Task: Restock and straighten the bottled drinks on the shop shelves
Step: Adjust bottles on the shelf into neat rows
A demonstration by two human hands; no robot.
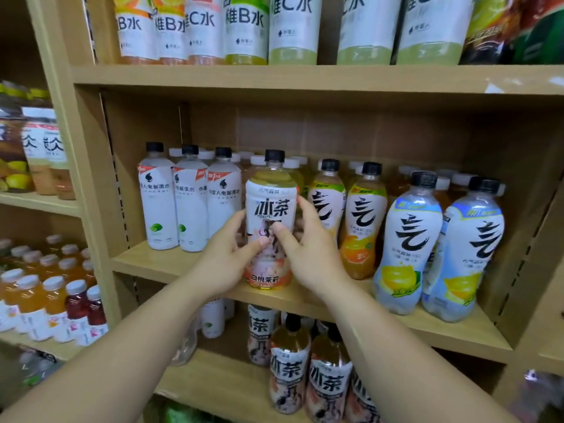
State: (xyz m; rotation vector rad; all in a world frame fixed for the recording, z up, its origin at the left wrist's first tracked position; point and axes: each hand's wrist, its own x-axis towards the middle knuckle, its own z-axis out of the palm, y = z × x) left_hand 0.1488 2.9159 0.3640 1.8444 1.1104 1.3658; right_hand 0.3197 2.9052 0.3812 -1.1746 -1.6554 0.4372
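Observation:
A peach iced tea bottle (270,196) with a black cap and white label stands upright at the front edge of the middle shelf (152,264). My left hand (224,257) grips its left side and my right hand (308,251) grips its right side, thumbs on the label. To its left stand three white electrolyte water bottles (189,203). To its right are orange soda bottles (363,221) and pale blue lemon soda bottles (409,239).
The top shelf holds vitamin water bottles (244,29). The lower shelf holds more iced tea bottles (328,380). A shelf unit to the left carries juice bottles (52,303). Behind the front row stand several white-capped bottles (293,163).

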